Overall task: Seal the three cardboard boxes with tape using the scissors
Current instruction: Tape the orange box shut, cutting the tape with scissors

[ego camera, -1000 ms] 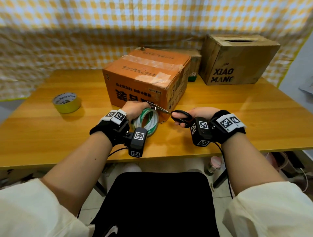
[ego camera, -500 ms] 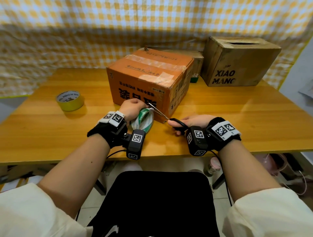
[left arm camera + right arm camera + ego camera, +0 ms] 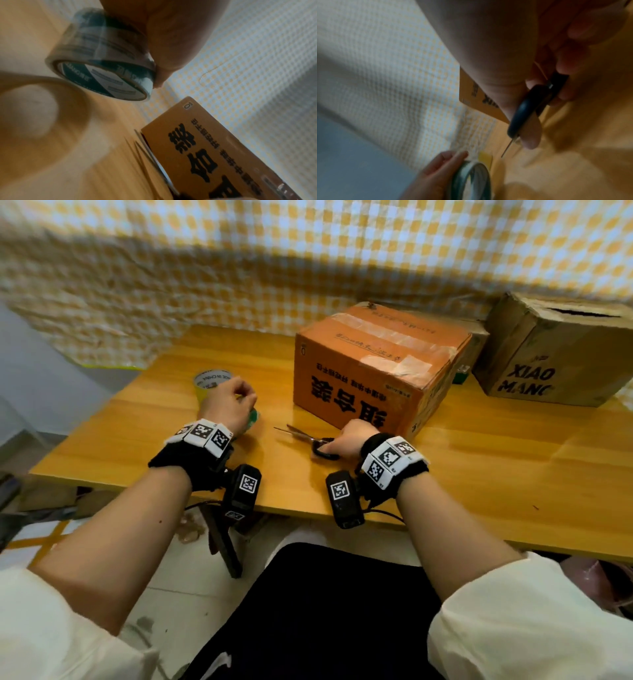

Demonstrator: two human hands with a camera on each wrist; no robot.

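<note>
My left hand [image 3: 228,402] grips a clear tape roll with a green core [image 3: 106,67], held low over the table just in front of a yellow tape roll [image 3: 208,381]. My right hand [image 3: 346,435] holds the black handles of the scissors [image 3: 320,447]. Their blades lie low on the table and point left, in front of the orange box [image 3: 370,364]. That box has strips of clear tape across its top. A brown box marked XIAO MANG [image 3: 555,354] stands at the back right with a slot open in its top. A third box [image 3: 476,336] peeks out behind the orange one.
The wooden table [image 3: 479,460] runs wide to the right of my hands. A checked yellow and white cloth [image 3: 239,268] hangs behind it. The table's front edge is right under my wrists, with my lap below.
My left hand has carried the tape roll left, away from the orange box, to beside the yellow roll. My right hand has lowered the scissors to the table. The view has swung left.
</note>
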